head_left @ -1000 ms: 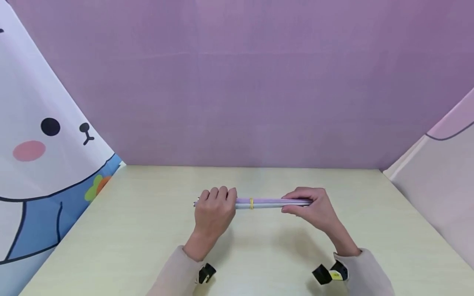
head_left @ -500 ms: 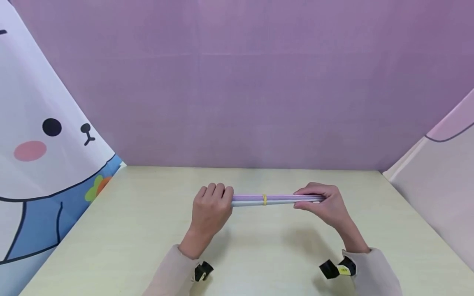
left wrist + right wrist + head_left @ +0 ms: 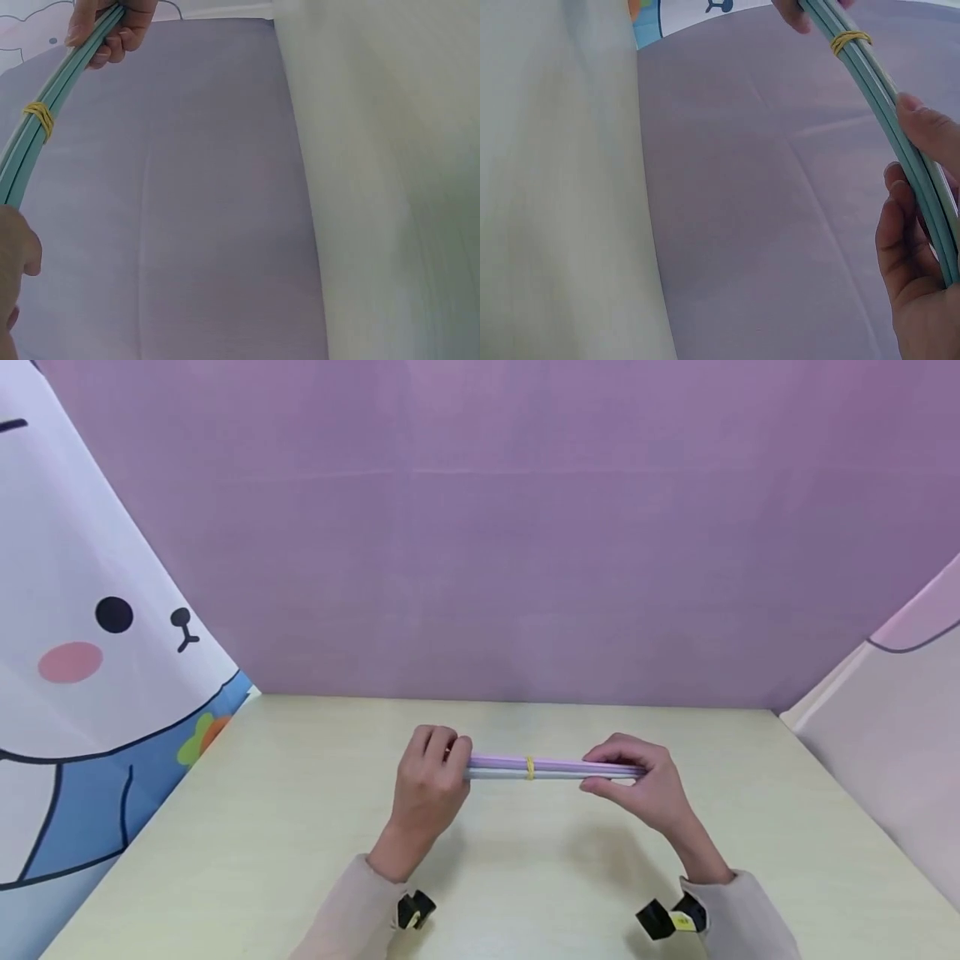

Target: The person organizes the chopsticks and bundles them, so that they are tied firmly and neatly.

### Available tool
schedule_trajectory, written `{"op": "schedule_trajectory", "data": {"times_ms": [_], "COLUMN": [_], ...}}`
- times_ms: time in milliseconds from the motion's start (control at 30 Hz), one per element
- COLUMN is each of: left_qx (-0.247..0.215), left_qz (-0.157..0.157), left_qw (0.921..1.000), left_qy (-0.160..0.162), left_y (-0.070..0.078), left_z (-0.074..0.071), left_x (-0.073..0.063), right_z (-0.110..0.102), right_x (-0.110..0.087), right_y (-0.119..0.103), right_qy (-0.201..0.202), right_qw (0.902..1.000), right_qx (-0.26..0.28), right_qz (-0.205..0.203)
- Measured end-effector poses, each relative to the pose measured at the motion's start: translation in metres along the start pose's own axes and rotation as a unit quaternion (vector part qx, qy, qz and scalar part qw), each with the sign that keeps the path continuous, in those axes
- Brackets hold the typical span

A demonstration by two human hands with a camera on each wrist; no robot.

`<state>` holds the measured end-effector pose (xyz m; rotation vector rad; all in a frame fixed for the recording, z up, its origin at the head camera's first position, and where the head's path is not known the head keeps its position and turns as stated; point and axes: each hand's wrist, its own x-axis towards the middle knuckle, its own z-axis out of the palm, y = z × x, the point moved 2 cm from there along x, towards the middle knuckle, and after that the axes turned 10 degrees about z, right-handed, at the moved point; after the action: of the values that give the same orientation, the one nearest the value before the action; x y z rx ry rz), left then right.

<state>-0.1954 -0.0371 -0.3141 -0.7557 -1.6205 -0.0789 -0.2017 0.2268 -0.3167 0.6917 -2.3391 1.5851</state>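
A bundle of slim pastel chopsticks [image 3: 558,769], lilac and pale blue-green, lies level across both hands above the table. Around its middle is wound a yellow rubber band [image 3: 530,768]. The left hand [image 3: 431,781] grips the left end from above, its fingers curled over and hiding that end. At the other end the right hand [image 3: 641,781] holds the sticks between thumb below and fingers above. In the right wrist view, the chopsticks [image 3: 896,127] run past the thumb towards the palm. The left wrist view shows the band [image 3: 39,118] between the two hands.
Beneath the hands spreads a pale wooden-looking table [image 3: 300,827]. A purple cloth backdrop [image 3: 525,543] rises behind its far edge. Printed cloth with a cartoon animal [image 3: 90,710] borders the left side, and a pale panel [image 3: 892,743] borders the right.
Both hands and the bundle shifted slightly right and away, then the right hand came back a little left. The left fingers have moved on the end, whose tips stuck out a second ago.
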Motion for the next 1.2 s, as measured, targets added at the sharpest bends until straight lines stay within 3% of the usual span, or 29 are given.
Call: {"op": "schedule_trajectory", "data": {"times_ms": [167,267,400,533,700,833,1033,1200], "left_qx": [-0.003,-0.02,-0.044,-0.071,-0.142,-0.143,-0.132,-0.127], "left_qz": [0.023,0.05,0.082,0.087,0.049,0.033,0.039,0.063], "left_qw": [0.9994,0.9963,0.9863,0.9795,0.9756,0.9783,0.9832,0.9834], "left_qy": [-0.024,-0.067,-0.137,-0.168,-0.16,-0.146,-0.12,-0.113], "left_y": [0.0,-0.002,-0.005,-0.01,-0.017,-0.023,-0.032,-0.034], "left_z": [0.005,0.009,0.01,0.008,0.005,0.002,-0.001,0.0], "left_x": [-0.004,-0.01,-0.015,-0.013,-0.018,-0.022,-0.03,-0.039], "right_z": [-0.002,-0.003,-0.004,-0.003,0.0,0.005,0.005,0.0], "right_x": [0.002,0.002,0.003,0.006,0.008,0.007,0.011,0.01], "right_y": [0.007,0.016,0.023,0.024,0.025,0.022,0.019,0.023], "right_qy": [-0.003,-0.005,-0.014,-0.02,-0.015,-0.019,-0.032,-0.016], "right_qw": [0.9998,0.9996,0.9998,0.9995,0.9998,0.9994,0.9966,0.9958], "right_qx": [0.012,0.013,-0.01,-0.023,-0.015,-0.027,-0.053,-0.076], "right_qz": [0.018,0.026,0.012,-0.003,0.002,-0.013,-0.055,-0.048]}}
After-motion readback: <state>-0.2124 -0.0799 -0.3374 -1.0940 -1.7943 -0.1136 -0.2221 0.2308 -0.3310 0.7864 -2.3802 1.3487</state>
